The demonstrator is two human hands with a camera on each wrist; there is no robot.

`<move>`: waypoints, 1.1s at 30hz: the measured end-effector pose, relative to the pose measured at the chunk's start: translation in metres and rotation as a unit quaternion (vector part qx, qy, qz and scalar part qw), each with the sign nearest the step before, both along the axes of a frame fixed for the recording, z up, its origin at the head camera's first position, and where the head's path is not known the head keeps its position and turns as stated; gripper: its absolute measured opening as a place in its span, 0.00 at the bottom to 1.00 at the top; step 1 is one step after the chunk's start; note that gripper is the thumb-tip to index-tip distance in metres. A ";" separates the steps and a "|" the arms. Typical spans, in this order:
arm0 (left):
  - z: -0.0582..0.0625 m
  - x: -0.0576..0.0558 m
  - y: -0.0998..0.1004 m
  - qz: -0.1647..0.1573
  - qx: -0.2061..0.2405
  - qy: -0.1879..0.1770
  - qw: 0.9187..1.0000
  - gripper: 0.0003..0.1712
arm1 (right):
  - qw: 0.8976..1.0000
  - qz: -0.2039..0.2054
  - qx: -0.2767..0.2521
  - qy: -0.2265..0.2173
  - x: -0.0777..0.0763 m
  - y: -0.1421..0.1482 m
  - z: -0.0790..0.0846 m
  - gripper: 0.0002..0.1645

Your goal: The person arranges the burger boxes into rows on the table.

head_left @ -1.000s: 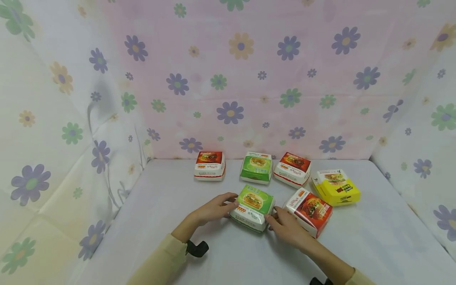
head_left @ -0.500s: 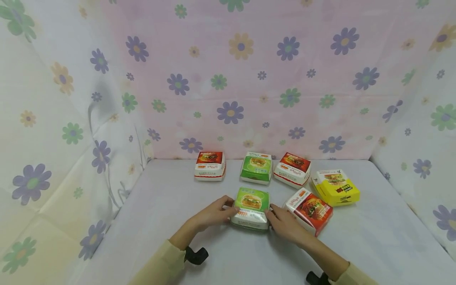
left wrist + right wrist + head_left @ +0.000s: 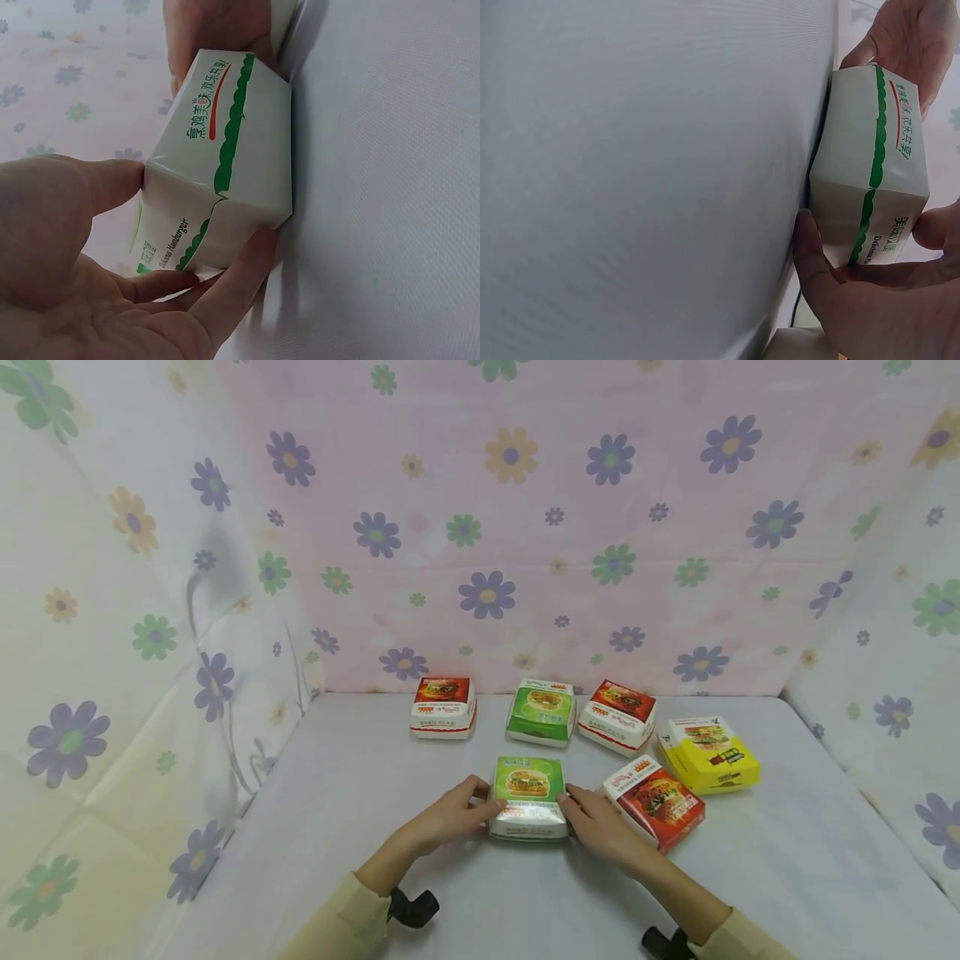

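A green-and-white burger box sits on the white tabletop, squared to the front, with a burger picture on its lid. My left hand grips its left side. In the left wrist view the thumb presses the lid's upper edge and the fingers lie along the side wall. On the opposite side my right hand holds the same burger box, thumb at the top edge and a fingertip low by the table. A red-and-white burger box lies just right of the right hand, turned at an angle.
Along the back stand a red burger box, a green one and another red one. A yellow box sits at the right. Flowered cloth walls the table at the back and sides.
Between both hands, the green burger box has turned from a slant to face straight forward. The hands shifted slightly with it, and the other boxes stayed in place.
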State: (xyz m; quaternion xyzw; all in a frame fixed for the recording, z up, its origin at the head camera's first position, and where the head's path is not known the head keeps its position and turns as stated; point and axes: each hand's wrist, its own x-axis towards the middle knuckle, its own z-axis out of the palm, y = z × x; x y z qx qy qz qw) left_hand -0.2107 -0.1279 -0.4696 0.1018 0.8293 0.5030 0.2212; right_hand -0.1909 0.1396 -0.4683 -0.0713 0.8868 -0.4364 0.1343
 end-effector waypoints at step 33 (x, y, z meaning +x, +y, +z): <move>0.008 0.005 -0.009 0.030 0.019 0.016 0.999 0.33 | 0.999 -0.022 -0.025 0.011 -0.005 -0.016 0.002 0.38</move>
